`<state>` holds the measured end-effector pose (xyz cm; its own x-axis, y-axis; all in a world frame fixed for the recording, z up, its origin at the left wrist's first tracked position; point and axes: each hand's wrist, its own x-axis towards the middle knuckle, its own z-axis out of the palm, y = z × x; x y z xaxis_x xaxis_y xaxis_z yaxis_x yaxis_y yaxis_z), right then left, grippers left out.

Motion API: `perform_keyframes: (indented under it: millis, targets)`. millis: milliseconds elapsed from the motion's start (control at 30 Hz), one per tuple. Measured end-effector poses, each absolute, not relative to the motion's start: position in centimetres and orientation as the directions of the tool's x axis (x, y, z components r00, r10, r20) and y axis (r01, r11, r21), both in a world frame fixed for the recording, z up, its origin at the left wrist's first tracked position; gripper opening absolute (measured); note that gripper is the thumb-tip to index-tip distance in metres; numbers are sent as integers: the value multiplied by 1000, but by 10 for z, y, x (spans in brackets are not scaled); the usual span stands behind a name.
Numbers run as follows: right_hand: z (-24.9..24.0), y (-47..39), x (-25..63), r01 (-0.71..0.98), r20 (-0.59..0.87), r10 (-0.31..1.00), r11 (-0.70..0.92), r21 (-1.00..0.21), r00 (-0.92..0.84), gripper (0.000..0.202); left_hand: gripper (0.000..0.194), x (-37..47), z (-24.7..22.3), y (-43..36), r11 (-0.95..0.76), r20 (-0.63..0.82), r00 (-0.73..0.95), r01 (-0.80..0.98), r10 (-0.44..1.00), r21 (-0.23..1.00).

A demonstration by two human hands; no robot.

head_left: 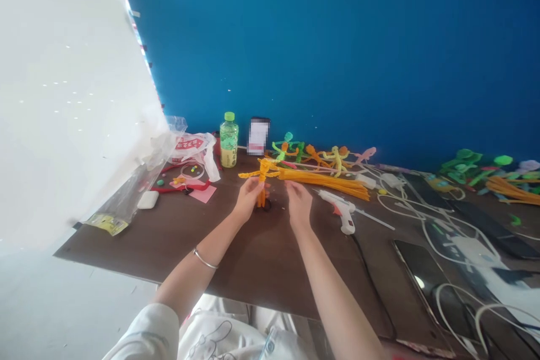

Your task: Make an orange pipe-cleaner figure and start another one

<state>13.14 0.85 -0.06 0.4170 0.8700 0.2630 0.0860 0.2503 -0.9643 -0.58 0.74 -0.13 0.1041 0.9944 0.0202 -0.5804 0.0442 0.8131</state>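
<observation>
My left hand (248, 201) is closed around the body of an orange pipe-cleaner figure (264, 167), holding it upright over the table with its arms spread sideways. To the right of it, my right hand (300, 207) is apart from the figure, fingers loosely curled with nothing visible in them. Behind that hand lies a bundle of orange pipe cleaners (333, 181). A white hot glue gun (345, 211) rests just to its right, a glue stick poking out of the back. Several finished-looking pipe-cleaner figures (337, 158) in green, orange, yellow and pink lie along the wall.
A green-capped drink bottle (229, 143) and a propped phone (258, 136) stand at the back. Plastic bags (189, 149), pink paper (205, 194) and a white case (148, 199) lie left. On the right are tangled cables (415, 211), a dark phone (426, 275) and more pipe cleaners (514, 188).
</observation>
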Motion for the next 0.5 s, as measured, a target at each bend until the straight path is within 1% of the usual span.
perform_keyframes:
  millis: [67, 100, 133, 167, 200, 233, 267, 300, 367, 433, 500]
  targets:
    - [9, 23, 144, 334, 360, 852, 237, -912, 379, 20, 33, -5, -4, 9, 50, 21, 116, -574, 993, 817]
    - [14, 32, 151, 490, 417, 851, 228, -841, 319, 21, 34, -5, -5, 9, 49, 21, 114, -576, 993, 816]
    - [19, 41, 159, 645, 460, 853, 211, -735, 245, 22, 35, -4, -6, 10, 46, 23, 110, -584, 994, 811]
    - [24, 50, 166, 771, 484, 862, 201, -604, 154, 24, 35, -4, -7, 10, 42, 25, 104, -594, 994, 803]
    - [29, 58, 173, 861, 466, 882, 184, -475, 68, 26, 35, -4, -7, 11, 37, 28, 98, -606, 995, 795]
    - [32, 66, 180, 921, 415, 910, 165, -354, -4, 29, 35, -5, -7, 12, 36, 28, 94, -617, 995, 786]
    - [34, 74, 185, 959, 343, 938, 144, -246, -53, 33, 34, -5, -8, 13, 39, 26, 93, -628, 995, 778]
    - [36, 80, 189, 977, 276, 954, 159, -143, -115, 38, 34, -5, -8, 14, 45, 21, 95, -635, 995, 772]
    - [35, 91, 194, 978, 152, 966, 210, 4, -208, 43, 34, -7, -9, 17, 58, 12, 103, -648, 995, 760]
    - [33, 98, 194, 961, 92, 958, 266, 76, -273, 40, 33, -8, -10, 19, 63, 17, 115, -660, 993, 749]
    - [32, 103, 192, 952, 96, 951, 284, 113, -295, 33, 31, -8, -11, 20, 69, 21, 125, -669, 992, 740]
